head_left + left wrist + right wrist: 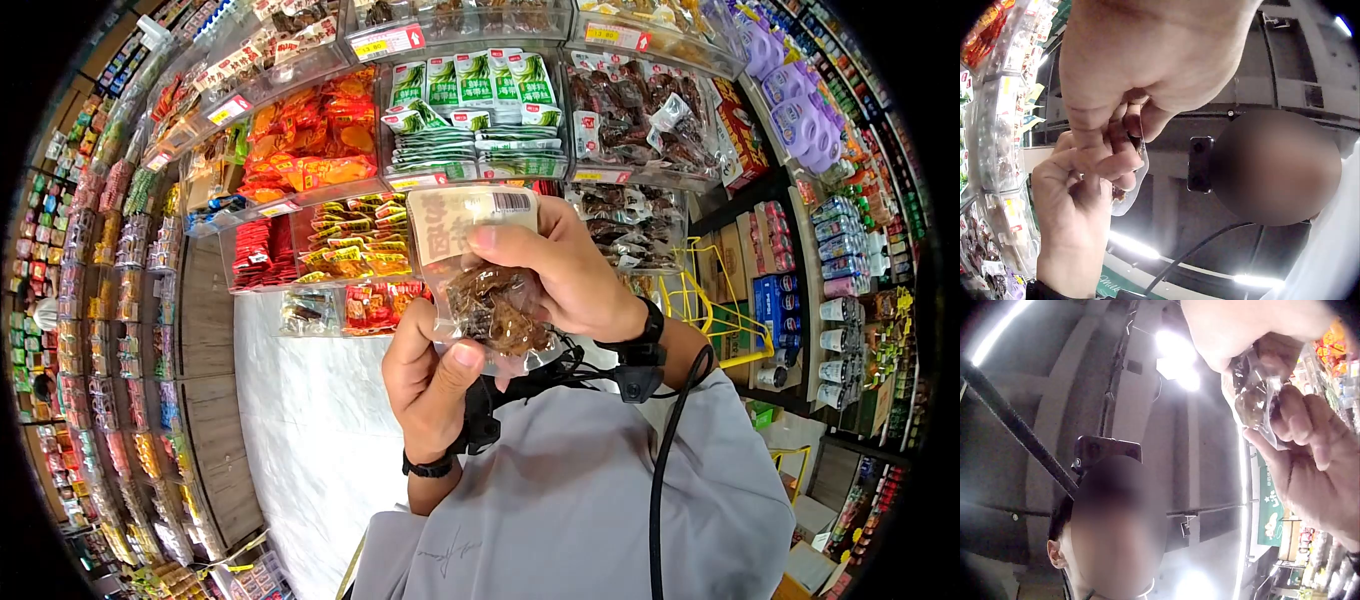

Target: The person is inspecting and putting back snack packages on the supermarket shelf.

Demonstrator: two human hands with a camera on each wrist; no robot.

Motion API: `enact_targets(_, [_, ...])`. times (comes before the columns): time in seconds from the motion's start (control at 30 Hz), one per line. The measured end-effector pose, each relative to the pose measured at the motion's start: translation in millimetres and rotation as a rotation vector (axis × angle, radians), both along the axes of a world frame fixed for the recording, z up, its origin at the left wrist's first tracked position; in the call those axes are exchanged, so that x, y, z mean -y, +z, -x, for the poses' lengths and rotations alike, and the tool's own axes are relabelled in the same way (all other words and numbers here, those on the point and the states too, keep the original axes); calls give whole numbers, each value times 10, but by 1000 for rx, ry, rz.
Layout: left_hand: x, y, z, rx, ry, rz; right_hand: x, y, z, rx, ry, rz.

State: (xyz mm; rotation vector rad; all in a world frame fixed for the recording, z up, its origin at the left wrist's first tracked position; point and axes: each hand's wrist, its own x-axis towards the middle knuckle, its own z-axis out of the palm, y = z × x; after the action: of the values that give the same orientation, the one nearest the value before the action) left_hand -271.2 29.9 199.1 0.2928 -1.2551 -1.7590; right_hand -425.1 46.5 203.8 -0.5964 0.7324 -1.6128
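A clear packet of dark brown food (497, 308) with a cream printed label (455, 222) and a barcode is held up before the chest. The right hand (575, 268) grips its right side, thumb lying across the label. At the lower left edge the left hand (428, 385) pinches the packet between thumb and bent fingers. In the left wrist view, the left hand (1154, 62) is above the right hand (1075, 212), with the packet's clear edge (1138, 187) between them. The right wrist view shows the packet (1254, 403) between both hands; the fingers partly cover it.
Ahead, tiered clear bins hold green-and-white packets (475, 85), orange packets (315, 130) and dark packets (640, 110). Shelves of snacks curve along the left. At right are a yellow wire rack (715, 310), boxes and cups (835, 340). Pale floor (310, 420) shows below the bins.
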Motion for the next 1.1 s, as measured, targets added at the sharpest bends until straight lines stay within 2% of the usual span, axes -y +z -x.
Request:
enact_targets(0.13, [16,-77,-45,9,0,16,2,-29,-10,-5,12,21])
enact_targets(0.23, [4,-124,-74,-56,-72,-14,-12,-15,-14,-16,10,28])
enact_targets(0.4, [4,-148,-88,26,-7,-68,-44,34,-18,-23,-36,26])
enact_targets(0.5, [26,-235,-105,32,17,-33,-73,64,19,-126,-54,42])
enact_targets(0.6, [18,-168,-89,-51,-99,-28,-84,76,27,-166,-64,25])
enact_targets(0.7, [-6,-153,-73,5,-8,-37,-82,71,22,-138,-63,45])
enact_targets(0.8, [-3,-67,-23,1,-43,-22,-109,101,29,-199,-89,44])
enact_targets(0.87, [67,-96,-24,1,-79,-56,-155,137,38,-531,-233,99])
enact_targets(0.9, [102,-129,-33,7,-115,-97,-164,149,25,-582,-277,214])
enact_targets(1.1, [135,-234,-2,89,2,-93,-129,98,80,-701,-315,261])
